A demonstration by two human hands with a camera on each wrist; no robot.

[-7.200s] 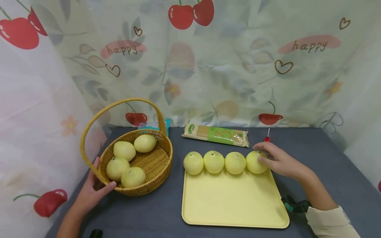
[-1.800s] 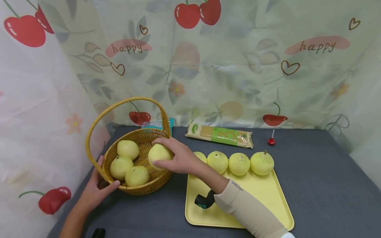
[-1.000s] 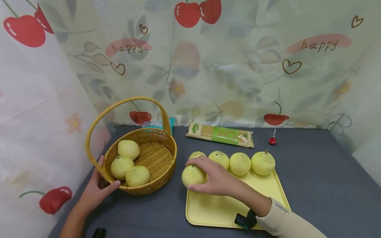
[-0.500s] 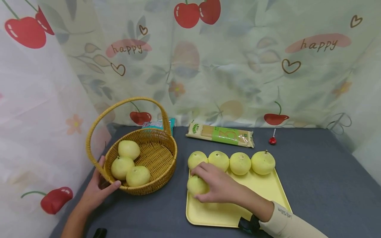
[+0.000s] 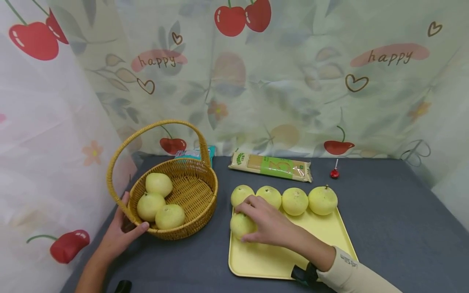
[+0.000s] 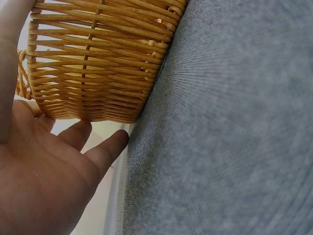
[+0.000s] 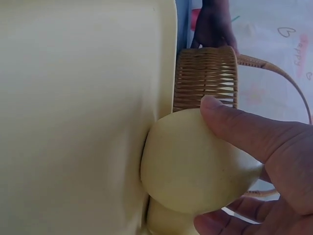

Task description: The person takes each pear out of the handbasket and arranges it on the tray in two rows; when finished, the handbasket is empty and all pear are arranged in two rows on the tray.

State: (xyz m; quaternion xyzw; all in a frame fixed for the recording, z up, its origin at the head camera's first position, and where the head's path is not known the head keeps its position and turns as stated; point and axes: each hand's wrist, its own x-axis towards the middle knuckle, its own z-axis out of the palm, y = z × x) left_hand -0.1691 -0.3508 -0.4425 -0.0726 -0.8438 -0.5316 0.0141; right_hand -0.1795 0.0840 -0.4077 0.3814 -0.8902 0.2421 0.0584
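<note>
In the head view my right hand (image 5: 269,224) holds a round yellow-green pear (image 5: 242,226) at the left side of the yellow tray (image 5: 278,260). The right wrist view shows this pear (image 7: 190,161) against the tray surface, thumb on one side and fingertips on the other. Behind it, a row of several pears (image 5: 295,201) lines the tray's far edge. My left hand (image 5: 119,234) rests on the near left side of the wicker basket (image 5: 187,228), thumb at the rim. Its fingers (image 6: 105,152) lie fairly straight against the woven wall in the left wrist view. Inside the basket sit three pears (image 5: 170,217).
A noodle-like packet (image 5: 271,166) with a green label lies behind the tray. To its right is a red lollipop (image 5: 334,173). A blue packet (image 5: 211,154) shows behind the basket, whose tall handle (image 5: 154,125) arches over it. A printed curtain (image 5: 293,81) encloses the grey table (image 5: 395,228).
My right hand took a pear out of the basket, carried it right and lowered it onto the tray in front of the row's left end. The left hand stayed at the basket.
</note>
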